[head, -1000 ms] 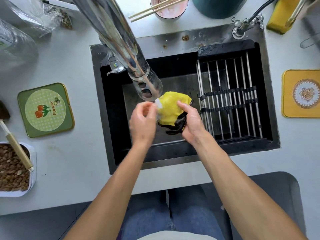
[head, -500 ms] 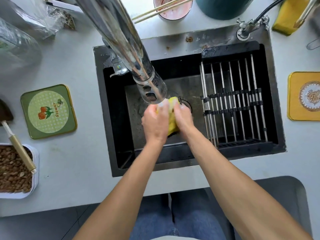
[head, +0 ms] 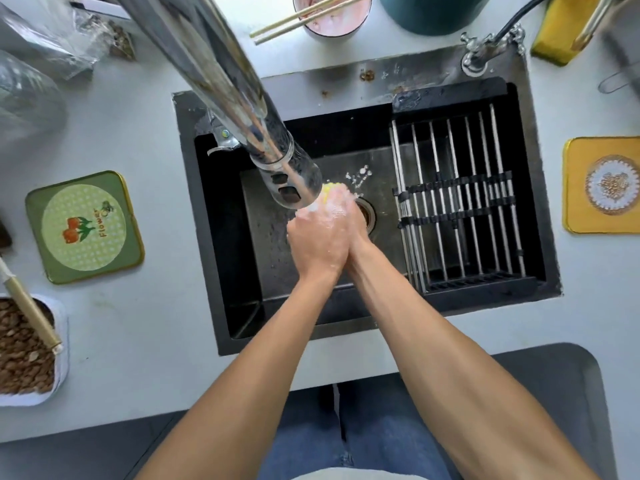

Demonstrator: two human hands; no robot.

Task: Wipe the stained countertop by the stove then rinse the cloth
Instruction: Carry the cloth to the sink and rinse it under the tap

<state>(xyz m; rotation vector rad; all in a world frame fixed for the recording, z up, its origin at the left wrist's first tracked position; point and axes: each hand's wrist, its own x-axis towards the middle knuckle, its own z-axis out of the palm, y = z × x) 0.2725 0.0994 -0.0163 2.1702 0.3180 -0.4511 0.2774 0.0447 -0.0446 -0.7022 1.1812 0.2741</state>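
Head view, looking straight down: both hands are pressed together under the spout of the chrome faucet [head: 242, 98], over the basin of the black sink [head: 221, 237]. The left hand [head: 317, 237] and the right hand [head: 353, 220] are clenched around the yellow cloth [head: 329, 189], of which only a small edge shows above the fingers; the rest is hidden inside the grip. Water runs over the knuckles and droplets spatter toward the drain [head: 367, 213]. Judgement: the rinse step is in hand, with the cloth being squeezed or rubbed under the stream; whether the wiping is complete cannot be confirmed, as no stove is in view. The next move likely calls for opening the cloth to flush its folds, wringing it over the basin, then shutting off the water. Risk noted: splash onto the surrounding surface. A metal drying rack [head: 460, 209] occupies the right part of the sink. The light grey desk [head: 156, 323] carries a green coaster [head: 85, 226] on the left and a yellow coaster [head: 604, 185] on the right. A white tub of brown pellets [head: 24, 348] with a scoop handle sits at the left edge. At the far edge stand a cup with chopsticks [head: 332, 12] and a yellow sponge [head: 561, 32]. Rust-coloured spots mark the sink's rear rim.
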